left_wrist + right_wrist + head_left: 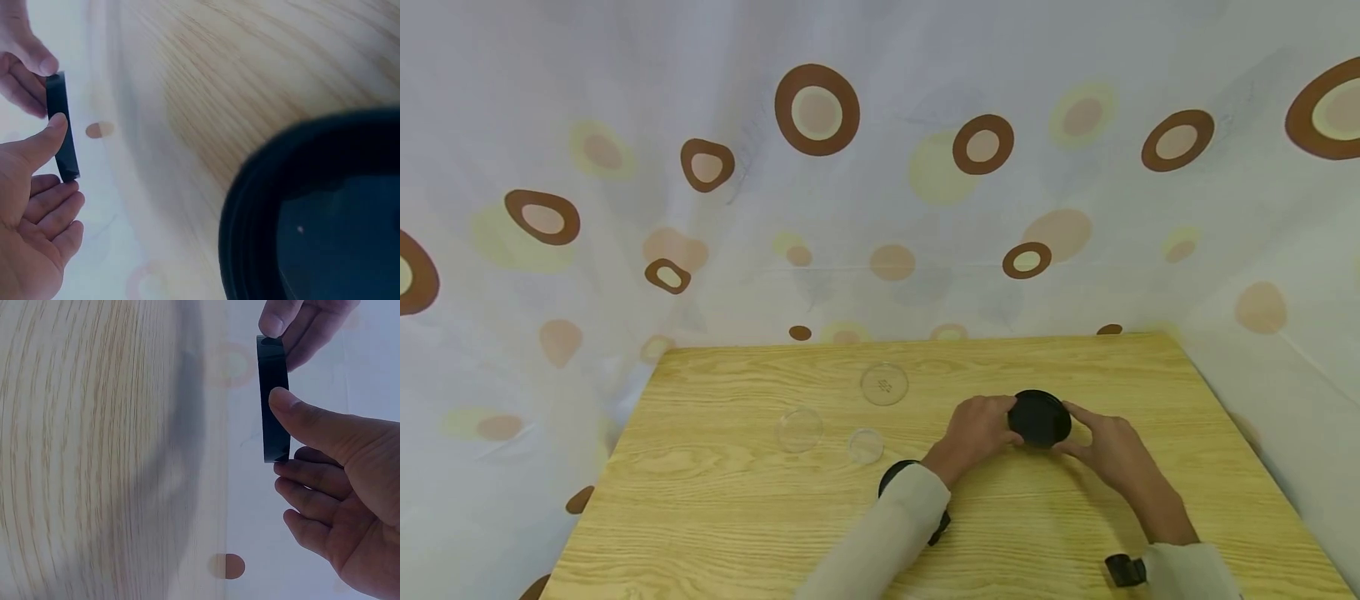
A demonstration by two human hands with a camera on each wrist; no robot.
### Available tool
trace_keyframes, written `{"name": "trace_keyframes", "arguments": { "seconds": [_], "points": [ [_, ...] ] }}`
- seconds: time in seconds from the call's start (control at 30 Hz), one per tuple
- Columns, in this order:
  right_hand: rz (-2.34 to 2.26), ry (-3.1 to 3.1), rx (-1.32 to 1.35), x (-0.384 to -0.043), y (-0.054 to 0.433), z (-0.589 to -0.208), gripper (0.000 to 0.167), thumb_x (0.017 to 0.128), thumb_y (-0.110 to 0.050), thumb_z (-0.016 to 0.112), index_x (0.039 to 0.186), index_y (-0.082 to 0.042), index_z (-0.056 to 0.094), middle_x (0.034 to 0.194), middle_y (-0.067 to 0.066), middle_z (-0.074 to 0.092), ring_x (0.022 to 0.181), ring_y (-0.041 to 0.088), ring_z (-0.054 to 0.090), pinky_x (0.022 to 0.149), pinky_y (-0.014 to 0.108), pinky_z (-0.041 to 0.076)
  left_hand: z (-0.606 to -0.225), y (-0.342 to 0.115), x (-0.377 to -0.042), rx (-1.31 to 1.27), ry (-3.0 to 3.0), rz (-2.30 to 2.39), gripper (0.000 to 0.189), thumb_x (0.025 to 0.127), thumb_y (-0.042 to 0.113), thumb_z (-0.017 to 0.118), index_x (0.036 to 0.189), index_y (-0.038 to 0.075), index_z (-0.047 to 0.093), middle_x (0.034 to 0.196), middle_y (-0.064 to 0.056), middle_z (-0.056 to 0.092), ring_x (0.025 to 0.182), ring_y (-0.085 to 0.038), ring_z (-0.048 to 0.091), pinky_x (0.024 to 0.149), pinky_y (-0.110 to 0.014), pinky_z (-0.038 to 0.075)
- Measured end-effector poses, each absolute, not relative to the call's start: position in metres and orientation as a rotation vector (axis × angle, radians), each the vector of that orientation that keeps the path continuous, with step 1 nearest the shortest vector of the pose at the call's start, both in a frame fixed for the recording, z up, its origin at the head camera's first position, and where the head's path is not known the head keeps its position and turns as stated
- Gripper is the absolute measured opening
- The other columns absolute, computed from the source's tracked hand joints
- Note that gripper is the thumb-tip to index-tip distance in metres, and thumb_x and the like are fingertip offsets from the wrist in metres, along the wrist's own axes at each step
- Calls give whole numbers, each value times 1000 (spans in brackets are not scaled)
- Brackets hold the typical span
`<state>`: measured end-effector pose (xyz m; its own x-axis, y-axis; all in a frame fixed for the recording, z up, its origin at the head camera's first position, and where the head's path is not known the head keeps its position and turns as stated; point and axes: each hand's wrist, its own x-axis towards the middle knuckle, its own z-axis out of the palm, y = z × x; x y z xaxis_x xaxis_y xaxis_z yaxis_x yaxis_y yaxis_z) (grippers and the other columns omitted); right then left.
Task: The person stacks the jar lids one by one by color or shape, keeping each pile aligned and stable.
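A shallow black round dish is held between both hands, raised over the right part of the wooden table. In the head view my left hand pinches its left edge, thumb toward me. Opposite it, my right hand grips the right edge between thumb and fingers. Both wrist views show the dish edge-on as a thin dark band, with each thumb on its side. A second black round dish lies beneath my left forearm, partly hidden by the sleeve; its dark rim looms large in the left wrist view.
Left of the hands, three clear round dishes lie on the wooden table: one with a small dark mark at the back, another clear dish farther left, and a smaller clear dish. A patterned curtain surrounds the table's back and sides.
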<state>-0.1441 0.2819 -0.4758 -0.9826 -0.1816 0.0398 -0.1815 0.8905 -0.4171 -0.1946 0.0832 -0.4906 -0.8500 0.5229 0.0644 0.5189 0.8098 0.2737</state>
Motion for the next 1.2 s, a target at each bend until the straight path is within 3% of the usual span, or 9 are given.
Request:
{"name": "trace_keyframes", "arguments": {
  "seconds": [0.27, 0.47, 0.7, 0.93, 1.2],
  "points": [
    [-708, 3081, -330, -144, 275, -479, 67, 77, -21, 77, 132, 7, 50, 87, 24, 70, 62, 19, 62, 66, 45, 54, -489, 72, -192, 868, 2993, 485, 60, 79, 43, 73, 133, 21, 56, 130, 9, 60, 115, -5, 60, 90, -16, 50],
    [-703, 3077, -339, -145, 270, -475, 68, 77, -22, 77, 133, 6, 50, 77, 16, 68, 50, 10, 46, 60, 35, 48, -487, 63, -191, 918, 3010, 440, 60, 80, 45, 71, 133, 20, 56, 131, 7, 60, 117, -7, 59, 91, -18, 50],
    [-715, 3079, -384, -144, 261, -471, 66, 76, -21, 78, 132, 3, 52, 90, 22, 70, 62, 14, 58, 68, 43, 54, -487, 50, -189, 907, 2993, 391, 60, 81, 46, 69, 134, 21, 55, 133, 8, 58, 118, -7, 58, 93, -19, 50],
    [-763, 3105, -401, -143, 254, -469, 65, 75, -24, 79, 130, 0, 56, 107, 27, 67, 80, 34, 68, 74, 51, 55, -483, 36, -186, 923, 3000, 381, 62, 83, 47, 68, 136, 20, 52, 136, 7, 56, 123, -10, 55, 98, -24, 48],
    [-810, 3068, -415, -144, 244, -469, 65, 76, -27, 79, 132, -2, 55, 106, 25, 68, 74, 27, 67, 75, 50, 55, -482, 20, -180, 989, 3076, 396, 59, 81, 46, 70, 131, 18, 56, 130, 5, 61, 116, -11, 60, 92, -23, 51]
  ]
}}
